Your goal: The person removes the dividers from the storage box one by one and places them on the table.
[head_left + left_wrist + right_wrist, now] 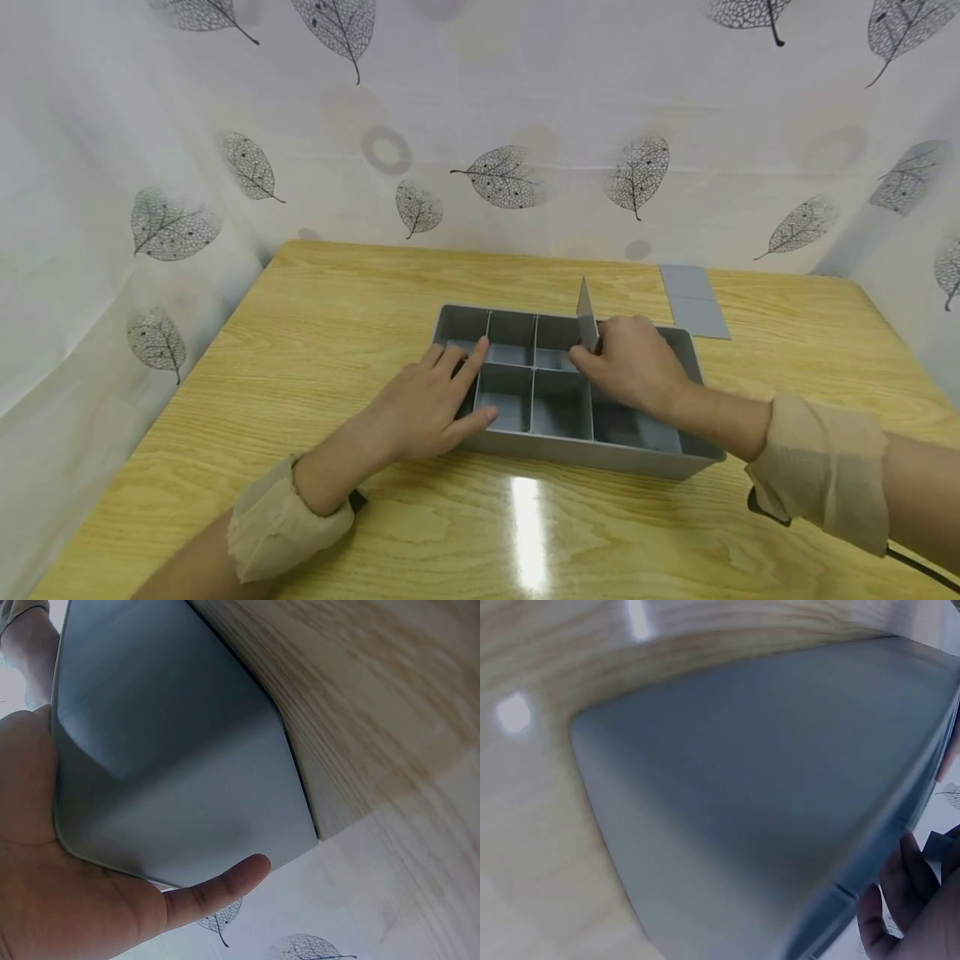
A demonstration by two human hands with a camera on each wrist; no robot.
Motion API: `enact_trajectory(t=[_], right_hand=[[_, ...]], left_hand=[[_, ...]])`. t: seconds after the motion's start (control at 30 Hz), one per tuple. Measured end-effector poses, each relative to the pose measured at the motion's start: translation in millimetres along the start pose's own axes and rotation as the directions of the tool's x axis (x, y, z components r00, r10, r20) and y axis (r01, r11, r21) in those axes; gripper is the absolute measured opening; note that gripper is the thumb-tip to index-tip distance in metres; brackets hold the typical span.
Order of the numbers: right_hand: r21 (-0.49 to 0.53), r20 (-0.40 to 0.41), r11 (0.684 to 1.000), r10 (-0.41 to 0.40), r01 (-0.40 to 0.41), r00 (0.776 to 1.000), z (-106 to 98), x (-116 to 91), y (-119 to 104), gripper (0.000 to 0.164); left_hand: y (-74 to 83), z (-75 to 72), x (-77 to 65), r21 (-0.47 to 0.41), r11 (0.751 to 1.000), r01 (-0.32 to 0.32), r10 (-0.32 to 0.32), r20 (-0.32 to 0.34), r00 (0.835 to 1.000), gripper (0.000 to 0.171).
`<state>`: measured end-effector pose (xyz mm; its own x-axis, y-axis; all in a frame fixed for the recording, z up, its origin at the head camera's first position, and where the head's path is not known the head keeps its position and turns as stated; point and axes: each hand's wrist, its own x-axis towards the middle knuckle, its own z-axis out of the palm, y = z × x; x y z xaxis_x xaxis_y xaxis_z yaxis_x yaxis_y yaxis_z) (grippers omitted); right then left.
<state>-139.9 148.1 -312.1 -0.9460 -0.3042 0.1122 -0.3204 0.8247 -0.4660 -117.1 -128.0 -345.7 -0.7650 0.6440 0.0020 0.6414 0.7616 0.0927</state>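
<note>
A grey box [570, 451] with several square compartments sits on the wooden table. My right hand [637, 367] pinches a thin grey divider panel [587, 315], which stands upright above the box's back row, right of the middle. In the right wrist view, the fingers [904, 889] of that hand bend over the box's rim. My left hand [423, 404] rests on the box's left end with fingers spread, the thumb over the front rim and the other fingers across the left compartments. From the left wrist view, its palm and little finger lie along the box's outer wall [180, 787].
Two flat grey panels [693, 300] lie edge to edge on the table behind the box, to the right. A curtain [525, 100] with a leaf print hangs behind and beside the wooden table [315, 317]. Light glares off the tabletop in front of the box.
</note>
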Motion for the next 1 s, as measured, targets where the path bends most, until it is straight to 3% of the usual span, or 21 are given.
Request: enact_trajectory(t=[0.1,0.23,0.3,0.37,0.43,0.5,0.67,0.7,0.77,0.87,0.9,1.0], right_hand=[[-0.029,-0.011,1.0,-0.002,0.002,1.0,-10,2,-1,0.04],[-0.043,-0.132,0.998,-0.042,0.037,0.99,-28,8,10,0.02],[-0.064,-0.211,0.995,-0.093,0.082,0.973,-38,12,21,0.022],[-0.111,-0.255,0.987,-0.139,0.114,0.957,-49,16,35,0.042],[-0.174,-0.264,0.977,-0.164,0.12,0.95,-60,20,51,0.034],[-0.229,-0.23,0.968,-0.154,0.101,0.961,-69,23,67,0.016],[-0.312,-0.051,0.95,-0.044,0.026,0.998,-76,20,113,0.024],[-0.338,-0.009,0.941,-0.031,0.026,0.999,-74,17,122,0.033],[-0.394,0.071,0.918,-0.022,0.048,0.997,-68,8,138,0.047],[-0.464,0.155,0.88,-0.035,0.104,0.987,-57,-9,156,0.045],[-0.485,0.172,0.866,-0.044,0.123,0.984,-53,-16,160,0.055],[-0.525,0.196,0.835,-0.072,0.167,0.978,-44,-34,169,0.046]], left_hand=[[-0.1,0.5,0.7,0.0,1.0,-0.006,0.006,-0.002,1.0,0.083],[-0.2,1.7,1.3,0.004,1.0,-0.015,0.015,-0.008,1.0,0.083],[-0.2,1.7,1.1,0.004,1.0,-0.014,0.014,-0.006,1.0,0.083],[-0.1,1.2,0.5,-0.001,1.0,-0.014,0.014,-0.006,1.0,0.083],[-0.1,0.4,-0.5,-0.003,1.0,-0.01,0.01,-0.003,1.0,0.083],[-0.3,-0.3,-1.5,-0.005,1.0,-0.008,0.008,-0.005,1.0,0.083],[0.0,0.1,-1.3,-0.002,1.0,-0.006,0.006,-0.008,1.0,0.083],[0.0,0.6,-1.3,-0.001,1.0,-0.006,0.006,-0.011,1.0,0.083],[-0.1,1.2,-1.6,-0.003,1.0,-0.007,0.007,-0.017,1.0,0.083],[-0.3,1.7,-1.7,-0.003,1.0,-0.012,0.012,-0.025,1.0,0.083],[-0.1,1.4,-1.6,-0.005,1.0,-0.013,0.013,-0.025,1.0,0.083],[-0.2,0.3,-1.3,-0.017,1.0,-0.01,0.01,-0.02,1.0,0.083]])
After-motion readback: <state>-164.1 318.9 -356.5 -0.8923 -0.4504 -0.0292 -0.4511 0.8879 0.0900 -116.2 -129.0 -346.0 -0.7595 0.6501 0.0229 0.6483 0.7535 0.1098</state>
